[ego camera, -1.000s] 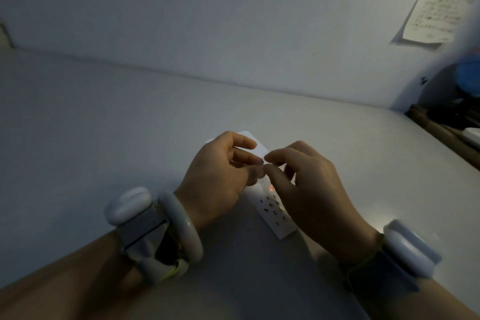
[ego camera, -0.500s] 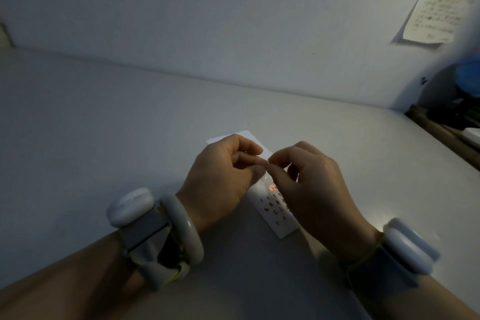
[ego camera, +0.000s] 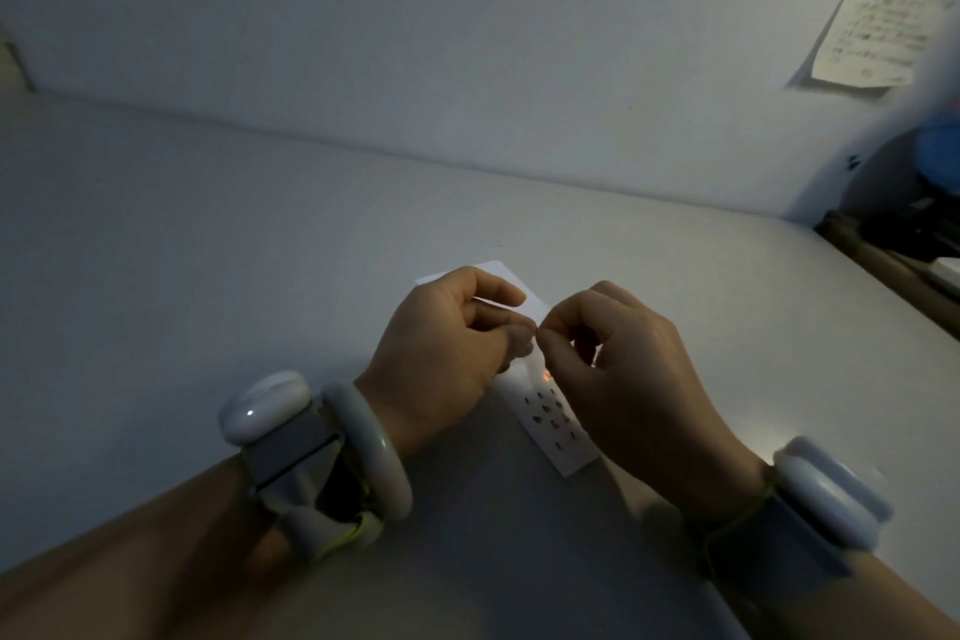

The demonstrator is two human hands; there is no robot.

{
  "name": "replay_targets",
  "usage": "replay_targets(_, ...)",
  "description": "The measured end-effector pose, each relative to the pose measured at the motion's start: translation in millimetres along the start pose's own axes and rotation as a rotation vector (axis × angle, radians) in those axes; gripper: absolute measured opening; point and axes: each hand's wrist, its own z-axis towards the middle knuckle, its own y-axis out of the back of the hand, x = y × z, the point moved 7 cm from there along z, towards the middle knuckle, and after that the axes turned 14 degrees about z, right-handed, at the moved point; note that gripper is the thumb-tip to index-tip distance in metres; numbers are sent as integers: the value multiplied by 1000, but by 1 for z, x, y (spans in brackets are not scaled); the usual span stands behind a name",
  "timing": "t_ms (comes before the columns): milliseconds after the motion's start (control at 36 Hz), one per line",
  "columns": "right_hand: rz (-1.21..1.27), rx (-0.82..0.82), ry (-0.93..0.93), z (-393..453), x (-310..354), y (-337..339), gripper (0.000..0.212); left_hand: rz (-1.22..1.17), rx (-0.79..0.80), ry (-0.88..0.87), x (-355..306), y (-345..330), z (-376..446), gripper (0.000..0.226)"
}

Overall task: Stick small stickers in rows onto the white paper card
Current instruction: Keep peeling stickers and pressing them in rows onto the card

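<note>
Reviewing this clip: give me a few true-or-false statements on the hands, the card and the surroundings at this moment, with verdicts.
1. The white paper card lies on the table under the hands. True.
2. The left hand and right hand are far apart. False: their fingertips meet above the card.
3. The near end of the card already carries small dark stickers in rows. True.
4. The wall behind the table is bare. False: a handwritten paper note hangs at the upper right.
5. Both wrists carry a white band device. True: one on the left wrist, one on the right wrist.
</note>
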Motion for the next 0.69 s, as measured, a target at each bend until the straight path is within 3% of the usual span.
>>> replay_targets(194, 143, 31, -150, 3, -11, 3, 12, -38, -27, 54, 5, 4, 2, 17)
replay_targets(361, 176, 210, -311, 4, -31, 0, 11, -69, -88, 141, 18, 12, 4, 16)
replay_targets(694, -48, 411, -263, 6, -35, -17, 15, -210, -139, 348, 42, 11, 12, 16)
